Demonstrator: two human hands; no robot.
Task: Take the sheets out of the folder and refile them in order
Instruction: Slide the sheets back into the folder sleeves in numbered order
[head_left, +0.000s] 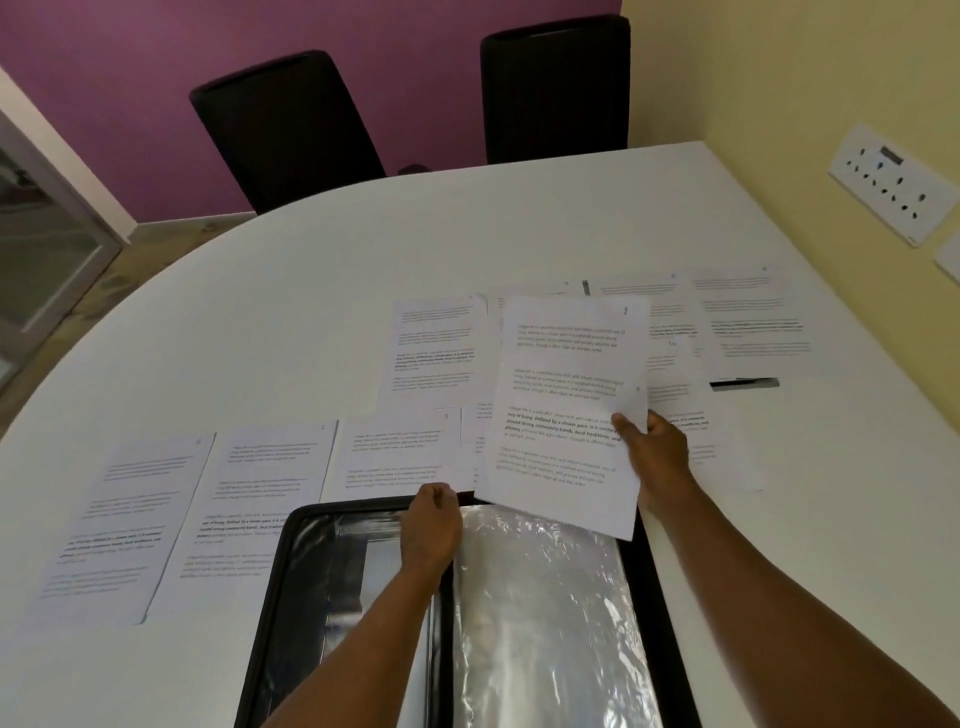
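Above the far right corner of the folder (467, 613), a sheet (566, 410) held up off the surface (311, 312), tilted, printed side to the camera. Pinched at its right edge by the right hand (657, 452): thumb (626, 426) lying on the printed face, the other fingers hidden behind the paper. Lower corner of the sheet hanging over the folder's clear sleeve (545, 613), apparently not touching it.

Folder lying open at the near edge, black border, glossy plastic pockets on both halves. Left hand (434, 525) at the folder's far edge near the spine, fingers curled under in a loose fist; what they grip, if anything, cannot be told from this angle. Left hand just beside the sheet's lower left corner, apart from it.

On the surface, more sheets (260, 493) laid flat: a near row of three or more to the left of the folder, edges touching or slightly overlapping; a far row behind the held sheet running right, partly hidden by it. Rightmost far sheet with a dark strip (744, 383) along its near edge.

Beyond the surface, two black chairs (556, 88) against a purple wall. Socket panel (893, 189) on the yellow wall at right.
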